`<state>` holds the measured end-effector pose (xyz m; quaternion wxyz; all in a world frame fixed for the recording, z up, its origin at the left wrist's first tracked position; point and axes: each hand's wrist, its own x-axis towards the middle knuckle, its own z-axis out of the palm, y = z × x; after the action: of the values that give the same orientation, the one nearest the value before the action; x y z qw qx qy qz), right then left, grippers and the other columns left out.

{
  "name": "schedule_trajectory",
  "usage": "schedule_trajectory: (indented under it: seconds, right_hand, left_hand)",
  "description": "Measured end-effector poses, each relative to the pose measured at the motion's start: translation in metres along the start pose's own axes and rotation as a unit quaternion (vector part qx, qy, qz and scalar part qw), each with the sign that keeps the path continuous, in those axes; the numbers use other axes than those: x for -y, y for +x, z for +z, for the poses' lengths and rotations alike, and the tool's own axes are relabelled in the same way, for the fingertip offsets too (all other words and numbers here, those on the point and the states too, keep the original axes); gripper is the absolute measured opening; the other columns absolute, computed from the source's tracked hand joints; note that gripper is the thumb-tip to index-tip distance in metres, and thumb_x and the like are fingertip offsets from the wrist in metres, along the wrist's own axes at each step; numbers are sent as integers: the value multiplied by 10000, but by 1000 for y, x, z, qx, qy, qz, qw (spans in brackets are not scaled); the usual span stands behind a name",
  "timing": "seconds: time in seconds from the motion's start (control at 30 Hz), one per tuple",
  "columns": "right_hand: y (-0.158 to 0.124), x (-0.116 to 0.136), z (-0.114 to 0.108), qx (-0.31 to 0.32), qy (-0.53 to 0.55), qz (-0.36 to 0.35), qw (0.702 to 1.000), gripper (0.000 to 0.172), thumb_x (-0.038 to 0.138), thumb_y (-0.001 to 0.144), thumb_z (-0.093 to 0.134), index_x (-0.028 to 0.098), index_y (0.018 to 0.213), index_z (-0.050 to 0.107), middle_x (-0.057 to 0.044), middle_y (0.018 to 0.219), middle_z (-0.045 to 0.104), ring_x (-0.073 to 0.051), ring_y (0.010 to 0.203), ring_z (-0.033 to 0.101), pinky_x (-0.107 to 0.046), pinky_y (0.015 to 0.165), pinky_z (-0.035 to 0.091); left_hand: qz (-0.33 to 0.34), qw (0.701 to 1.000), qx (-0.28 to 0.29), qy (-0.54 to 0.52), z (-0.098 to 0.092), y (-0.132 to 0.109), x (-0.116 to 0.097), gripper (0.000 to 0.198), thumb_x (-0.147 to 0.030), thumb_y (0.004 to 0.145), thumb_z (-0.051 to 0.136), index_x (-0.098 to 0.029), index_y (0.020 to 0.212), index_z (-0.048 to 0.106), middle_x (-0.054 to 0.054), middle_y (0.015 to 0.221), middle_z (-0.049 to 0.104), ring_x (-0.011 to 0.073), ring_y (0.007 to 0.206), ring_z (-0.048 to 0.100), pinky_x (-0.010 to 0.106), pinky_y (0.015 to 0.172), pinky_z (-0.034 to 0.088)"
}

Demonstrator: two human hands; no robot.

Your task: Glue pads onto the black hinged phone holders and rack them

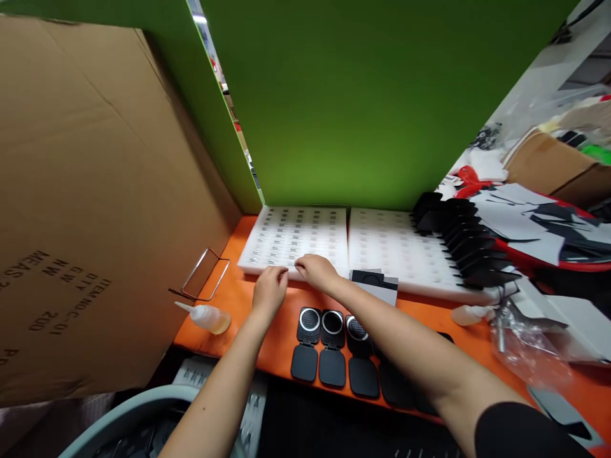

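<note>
At the near edge of the left white foam tray (324, 245), which bears rows of small metal pieces, my two hands are close together. My left hand (270, 291) is closed, thumb and fingers pressed together at the tray's front side. Just to its right, my right hand (316, 270) pinches over the tray's front edge. Anything in either pinch is too small or hidden to make out. Nearer me lie several open black hinged cases, among them one (305, 363) with a round silver-rimmed mesh in its upper half. My right forearm covers some of them.
A second foam tray (382, 251) adjoins on the right, with black angled pieces (470, 242) along it. A squeeze bottle (207, 317) and a wire stand (210, 277) are left. Another bottle (470, 315) lies right. Cardboard (86, 191) and a green partition (358, 108) enclose the orange table.
</note>
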<state>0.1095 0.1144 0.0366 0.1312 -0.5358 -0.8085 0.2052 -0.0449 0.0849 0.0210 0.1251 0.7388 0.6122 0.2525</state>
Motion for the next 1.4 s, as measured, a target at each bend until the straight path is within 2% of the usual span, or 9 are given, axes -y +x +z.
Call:
schedule_trajectory:
  seconds: [0.2,0.33,0.43,0.6,0.83,1.0,1.1,1.23,1.4]
  right_hand:
    - [40,9,9,28,-21,11,999,200,237,831,502,152,824,683,-125,970,656,-224,877,602,-287,744,434]
    - [23,-14,-11,-69,63,61,994,260,258,896,384,173,926,628,-83,950,659,-180,878,594,-270,763,427]
    - [-5,-36,-26,-141,215,136,957,225,304,869,406,191,841,599,-36,785,659,-153,724,592,-257,672,443]
    - [-74,-64,-47,-155,345,202,903,261,422,803,467,183,784,570,-30,711,625,-123,584,544,-233,536,440]
    - [-197,-100,-68,-170,228,261,922,301,452,814,488,180,804,616,-31,715,646,-155,645,575,-276,618,448]
    - [-239,-109,-39,-108,107,304,941,227,312,851,448,190,820,637,-55,858,685,-198,809,611,-294,721,422]
    - [-240,-112,-25,-83,72,314,943,241,281,871,418,188,801,629,-64,845,681,-203,799,609,-283,693,409]
    - [-239,-118,-17,-64,8,314,947,248,247,883,409,186,787,629,-74,837,679,-203,791,607,-275,685,392]
    - [-240,-126,-10,-59,-28,296,953,262,249,891,413,180,847,661,-95,892,678,-217,835,606,-289,726,401]
  left_hand:
    - [16,999,37,21,-10,50,29,194,-217,851,487,-193,924,666,49,945,682,175,915,620,262,822,479]
    - [51,993,92,51,-3,76,30,204,-230,842,500,-207,932,681,39,949,683,171,893,625,239,787,474]
    - [91,982,139,92,1,89,26,180,-219,814,522,-218,855,697,47,922,668,187,862,622,251,768,463]
    - [143,956,197,162,7,97,13,149,-141,774,517,-173,767,662,92,866,645,222,824,612,289,756,447]
    - [172,952,164,193,-7,92,5,196,-233,861,405,-185,841,594,111,946,617,255,872,594,326,727,452]
    - [38,999,15,6,-12,46,-26,277,-375,851,442,-208,1025,580,56,913,669,221,851,620,311,741,470]
    - [57,983,115,-134,11,-12,-63,272,-377,838,454,-218,977,626,41,934,692,202,874,629,299,779,479]
    - [111,933,293,-176,51,-90,-112,241,-306,864,426,-241,908,653,42,930,699,200,880,626,304,774,476]
    - [151,918,330,-158,75,-128,-150,214,-244,866,445,-244,900,656,35,905,697,202,866,616,319,786,451]
